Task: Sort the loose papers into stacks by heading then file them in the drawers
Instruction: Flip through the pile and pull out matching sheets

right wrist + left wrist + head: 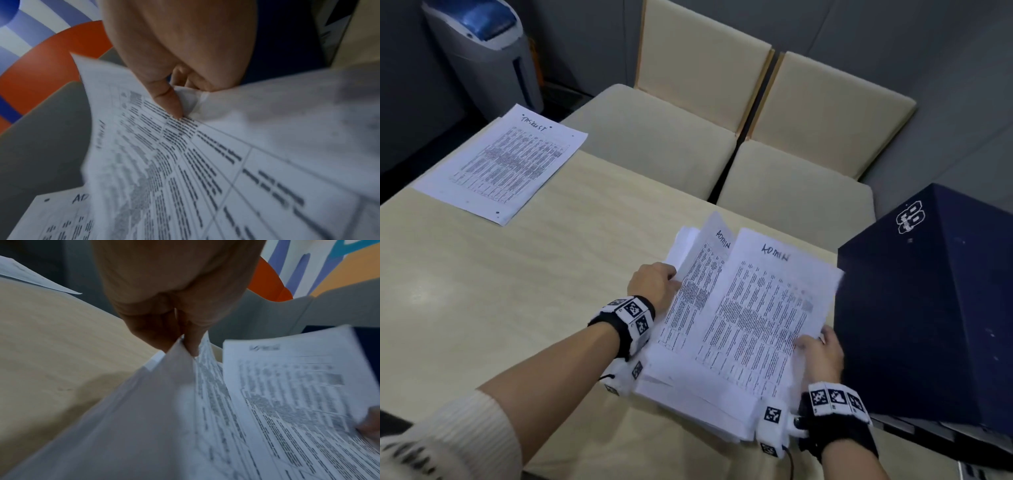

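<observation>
Pale wood-grain table (517, 291) fills the near view, with two cream upholstered chairs (688, 113) pushed up to its far edge, a grey and blue bin (482, 44) on the dark floor at the far left, and a navy drawer cabinet (935, 308) at the right.

A sheet headed "TASKLIST" (503, 164) lies at the table's far left corner, well apart from the loose pile of papers (698, 407) at the near right. The left hand (654, 284) pinches the left edge of a lifted sheet headed "ADMIN" (695, 291); the right hand (822, 349) pinches the lower right corner of the top "ADMIN" sheet (767, 308) between thumb and fingers, crumpling it slightly.

Risks, as I judge them: the pinched corner could crease or tear if pulled sharply. More than one page may be caught in either pinch, so a differently headed sheet could ride along into the wrong stack. The pile is ragged and overhangs the near edge, so dragging a sheet could spill lower pages to the floor.
</observation>
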Motion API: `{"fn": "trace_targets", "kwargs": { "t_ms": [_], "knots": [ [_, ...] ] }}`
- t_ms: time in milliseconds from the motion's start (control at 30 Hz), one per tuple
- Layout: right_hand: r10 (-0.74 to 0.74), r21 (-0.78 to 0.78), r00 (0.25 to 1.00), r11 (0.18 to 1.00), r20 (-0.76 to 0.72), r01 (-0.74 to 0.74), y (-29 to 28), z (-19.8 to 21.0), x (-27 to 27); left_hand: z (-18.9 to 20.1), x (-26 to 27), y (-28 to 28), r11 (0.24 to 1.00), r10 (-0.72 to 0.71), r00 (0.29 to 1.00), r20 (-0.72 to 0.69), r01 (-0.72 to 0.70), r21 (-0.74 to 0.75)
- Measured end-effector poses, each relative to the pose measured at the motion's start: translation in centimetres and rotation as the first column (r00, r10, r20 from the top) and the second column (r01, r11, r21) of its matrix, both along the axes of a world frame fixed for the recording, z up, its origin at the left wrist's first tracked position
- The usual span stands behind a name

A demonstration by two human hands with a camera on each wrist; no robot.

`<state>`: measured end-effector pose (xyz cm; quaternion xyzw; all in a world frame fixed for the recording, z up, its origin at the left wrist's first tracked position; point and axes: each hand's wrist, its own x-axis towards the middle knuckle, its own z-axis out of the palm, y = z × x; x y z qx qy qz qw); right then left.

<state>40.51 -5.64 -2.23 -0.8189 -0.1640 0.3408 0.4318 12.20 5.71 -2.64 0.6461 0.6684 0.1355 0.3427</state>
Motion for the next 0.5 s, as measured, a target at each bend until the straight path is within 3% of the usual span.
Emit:
{"fn": "trace_targets", "kwargs": {
  "t_ms": [133, 233, 400, 500],
  "knots": [
    [-0.07, 0.028, 0.971, 0.996, -0.23, 0.079, 0.2, 0.1, -0.2, 0.7, -1.4, 0.5, 0.998, 0.031, 0.933, 0.359, -0.012, -0.057],
    [-0.002, 0.081, 0.941, 0.996, -0.339, 0.031, 0.9, 0.5, -1.0, 1.2, -1.9, 0.4, 0.992, 0.005, 0.865, 0.502, 0.059, -0.111],
    [0.1, 0.107, 0.951, 0.992, -0.291, -0.072, 0.4, -0.4, -1.7, 2.2, -1.2, -0.6, 0.954, -0.061, 0.833, 0.55, 0.211, -0.213],
    [0.024, 0.105, 0.958, 0.994, -0.286, 0.006, -0.4, -0.4, -2.1, 1.6, -0.7, -0.7, 0.969, -0.083, 0.933, 0.349, 0.158, -0.191]
  ]
}}
